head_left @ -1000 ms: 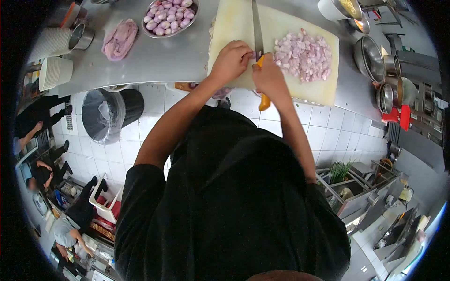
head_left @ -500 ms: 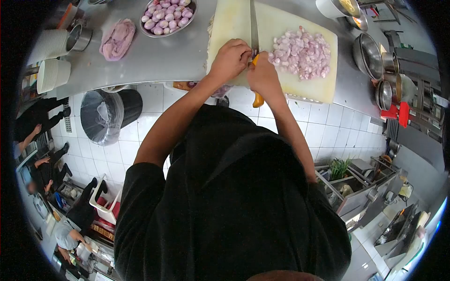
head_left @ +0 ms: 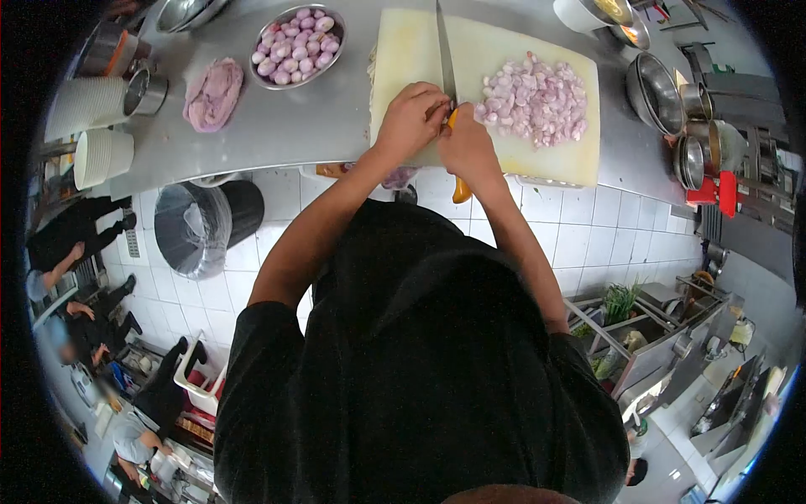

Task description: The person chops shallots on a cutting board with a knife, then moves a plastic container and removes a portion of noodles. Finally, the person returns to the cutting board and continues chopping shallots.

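Observation:
My right hand [head_left: 470, 149] is wrapped round the yellow handle of a knife [head_left: 446, 57], whose long blade points away over the white cutting board [head_left: 410, 42]. Close beside it on the left, the fingers of my left hand [head_left: 411, 124] are pinched together next to the blade; what they hold is too hidden to name. A pile of sliced shallots [head_left: 535, 99] lies on the right part of the board. To the left of the board stands a metal bowl [head_left: 333, 65] full of peeled shallots [head_left: 295, 46].
A pink cloth or net bundle [head_left: 213, 94] lies on the metal counter [head_left: 277, 126]. Stacked white containers [head_left: 102, 157] stand at the left, metal bowls [head_left: 655, 92] at the right. Below is a lined bin [head_left: 197, 227]. Other people [head_left: 138, 433] are at the far left.
The whole view has shifted slightly, with the counter and bin lower in the frame. Both hands keep their places at the knife, and the blade leans a little more to the left.

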`<state>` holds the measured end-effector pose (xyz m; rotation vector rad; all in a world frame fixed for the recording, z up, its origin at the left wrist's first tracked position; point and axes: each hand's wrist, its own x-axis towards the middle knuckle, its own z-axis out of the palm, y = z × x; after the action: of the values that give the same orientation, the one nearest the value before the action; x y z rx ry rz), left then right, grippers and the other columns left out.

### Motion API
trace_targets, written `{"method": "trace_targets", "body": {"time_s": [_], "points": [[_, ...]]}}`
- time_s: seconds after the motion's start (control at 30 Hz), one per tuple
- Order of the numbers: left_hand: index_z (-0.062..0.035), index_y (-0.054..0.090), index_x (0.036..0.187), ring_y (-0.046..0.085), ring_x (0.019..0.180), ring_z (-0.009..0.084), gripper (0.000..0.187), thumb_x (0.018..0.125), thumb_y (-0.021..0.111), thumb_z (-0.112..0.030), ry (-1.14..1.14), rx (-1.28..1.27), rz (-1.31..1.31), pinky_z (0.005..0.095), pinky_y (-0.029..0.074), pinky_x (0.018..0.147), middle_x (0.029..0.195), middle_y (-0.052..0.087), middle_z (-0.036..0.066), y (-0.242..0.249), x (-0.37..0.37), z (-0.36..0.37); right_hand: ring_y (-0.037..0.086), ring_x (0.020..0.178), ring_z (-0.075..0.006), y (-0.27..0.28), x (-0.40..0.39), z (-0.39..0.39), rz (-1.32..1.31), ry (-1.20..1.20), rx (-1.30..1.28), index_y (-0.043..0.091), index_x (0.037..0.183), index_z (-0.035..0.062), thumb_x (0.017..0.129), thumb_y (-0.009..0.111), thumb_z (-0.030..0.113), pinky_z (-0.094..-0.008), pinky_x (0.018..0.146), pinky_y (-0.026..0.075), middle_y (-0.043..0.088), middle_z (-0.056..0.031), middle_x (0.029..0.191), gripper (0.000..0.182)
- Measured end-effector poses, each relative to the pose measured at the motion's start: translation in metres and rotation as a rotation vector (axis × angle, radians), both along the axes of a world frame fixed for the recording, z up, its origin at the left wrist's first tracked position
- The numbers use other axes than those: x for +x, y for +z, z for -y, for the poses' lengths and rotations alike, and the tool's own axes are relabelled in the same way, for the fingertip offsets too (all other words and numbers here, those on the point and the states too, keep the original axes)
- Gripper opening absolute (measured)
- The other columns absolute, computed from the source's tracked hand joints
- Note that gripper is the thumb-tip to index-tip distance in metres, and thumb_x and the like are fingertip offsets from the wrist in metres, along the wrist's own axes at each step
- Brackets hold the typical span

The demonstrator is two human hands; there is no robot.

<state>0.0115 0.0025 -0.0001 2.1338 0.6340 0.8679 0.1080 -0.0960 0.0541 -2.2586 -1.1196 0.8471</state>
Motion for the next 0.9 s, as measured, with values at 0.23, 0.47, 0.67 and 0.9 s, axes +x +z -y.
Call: {"method": "trace_targets", "body": {"time_s": [0.23, 0.47, 0.67, 0.9], "points": [[-0.0015, 0.071, 0.099, 0.067, 0.098, 0.0296, 0.017, 0.084, 0.071, -0.008, -0.122, -0.017, -0.184, 0.0361, 0.055, 0.084, 0.107, 0.069, 0.012, 0.009, 0.005, -0.01, 0.067, 0.058, -0.0395, -0.02, 0.012, 0.013, -0.019, -0.049, 0.092, 0.044, 0.106, -0.0048, 0.092, 0.055, 0.015, -0.0489, 0.057, 0.053, 0.065, -0.0292, 0.077, 0.027], [-0.0029, 0.074, 0.1, 0.068, 0.091, 0.027, 0.019, 0.083, 0.074, -0.012, -0.249, -0.033, -0.326, 0.0364, 0.056, 0.081, 0.102, 0.068, 0.012, 0.015, 0.008, -0.028, 0.065, 0.08, -0.0498, -0.015, 0.041, 0.041, 0.127, -0.082, 0.089, 0.045, 0.111, -0.0031, 0.092, 0.057, 0.018, -0.0562, 0.075, 0.05, 0.065, -0.0332, 0.085, 0.031], [-0.0035, 0.076, 0.095, 0.07, 0.082, 0.0272, 0.017, 0.083, 0.075, -0.016, -0.14, -0.073, -0.429, 0.0349, 0.056, 0.078, 0.091, 0.072, 0.012, 0.03, 0.011, -0.024, 0.065, 0.077, -0.0489, 0.003, 0.026, 0.053, 0.083, -0.047, 0.14, 0.045, 0.109, -0.0032, 0.093, 0.057, 0.018, -0.0557, 0.074, 0.05, 0.065, -0.032, 0.081, 0.029], [-0.0013, 0.077, 0.095, 0.072, 0.07, 0.0209, 0.017, 0.085, 0.074, -0.015, 0.0, -0.205, -0.408, 0.0321, 0.057, 0.069, 0.078, 0.074, 0.014, 0.026, 0.016, -0.013, 0.064, 0.089, -0.0521, 0.011, 0.009, 0.044, -0.05, -0.024, 0.034, 0.044, 0.108, -0.0059, 0.091, 0.057, 0.017, -0.0575, 0.083, 0.05, 0.065, -0.0348, 0.089, 0.031]]}}
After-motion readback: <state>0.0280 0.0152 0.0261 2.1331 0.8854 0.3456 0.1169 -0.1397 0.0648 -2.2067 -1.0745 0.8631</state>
